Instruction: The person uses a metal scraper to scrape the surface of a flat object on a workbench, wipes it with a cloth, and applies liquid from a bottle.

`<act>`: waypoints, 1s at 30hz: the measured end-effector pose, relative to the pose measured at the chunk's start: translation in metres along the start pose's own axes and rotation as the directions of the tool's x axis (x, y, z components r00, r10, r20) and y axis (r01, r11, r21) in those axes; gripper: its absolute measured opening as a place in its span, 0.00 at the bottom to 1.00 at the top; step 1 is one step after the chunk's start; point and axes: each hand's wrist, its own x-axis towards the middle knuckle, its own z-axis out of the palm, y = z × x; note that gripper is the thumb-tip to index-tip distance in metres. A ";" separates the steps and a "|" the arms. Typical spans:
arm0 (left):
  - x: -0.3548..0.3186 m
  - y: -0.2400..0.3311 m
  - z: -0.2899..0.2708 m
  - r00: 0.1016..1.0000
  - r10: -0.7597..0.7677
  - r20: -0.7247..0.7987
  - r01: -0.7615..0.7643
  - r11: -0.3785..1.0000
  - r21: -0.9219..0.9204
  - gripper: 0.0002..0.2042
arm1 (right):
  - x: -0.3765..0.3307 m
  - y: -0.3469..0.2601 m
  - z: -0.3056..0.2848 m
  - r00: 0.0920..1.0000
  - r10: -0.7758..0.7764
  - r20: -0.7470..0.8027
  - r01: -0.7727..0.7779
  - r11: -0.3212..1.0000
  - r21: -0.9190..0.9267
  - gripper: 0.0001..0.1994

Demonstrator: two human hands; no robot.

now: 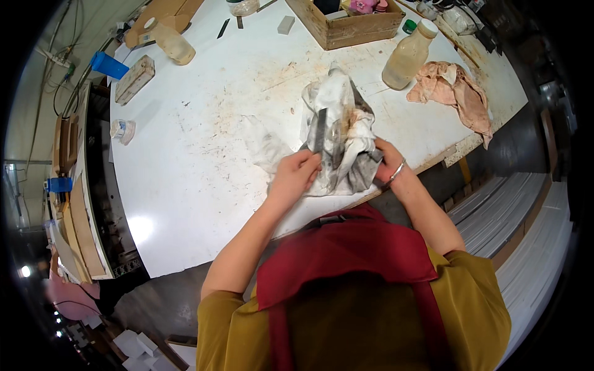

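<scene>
Here the left hand (296,176) has its grip closed on a dark flat blade (320,130), while the right hand (388,162) clutches the stained rag (343,123) on the bench (198,161).

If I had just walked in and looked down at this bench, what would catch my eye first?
Most likely the stained white rag bunched at the near edge of the white table, with the left hand and right hand gripping it around a dark flat metal piece. Next, the cloudy plastic bottle and the crumpled pinkish cloth to the right, behind them a wooden box.
</scene>
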 end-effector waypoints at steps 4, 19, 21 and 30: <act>0.033 -0.029 0.020 0.989 0.146 0.031 -0.149 0.951 0.272 0.10 | 0.004 0.026 0.010 0.996 -0.083 -0.028 0.080 0.990 -0.113 0.17; -0.036 -0.027 -0.019 0.993 -0.087 0.075 0.070 0.976 0.208 0.14 | 0.025 0.060 0.027 0.959 -0.194 -0.207 0.126 0.945 -0.303 0.15; -0.054 -0.022 -0.025 0.982 -0.173 0.076 0.154 0.965 0.212 0.14 | 0.035 0.050 0.011 0.954 -0.195 -0.228 0.127 0.951 -0.283 0.15; -0.044 -0.005 -0.021 0.995 -0.062 -0.083 0.054 0.995 -0.090 0.13 | -0.024 -0.007 0.028 0.545 -0.779 0.309 0.290 -0.170 -0.942 0.18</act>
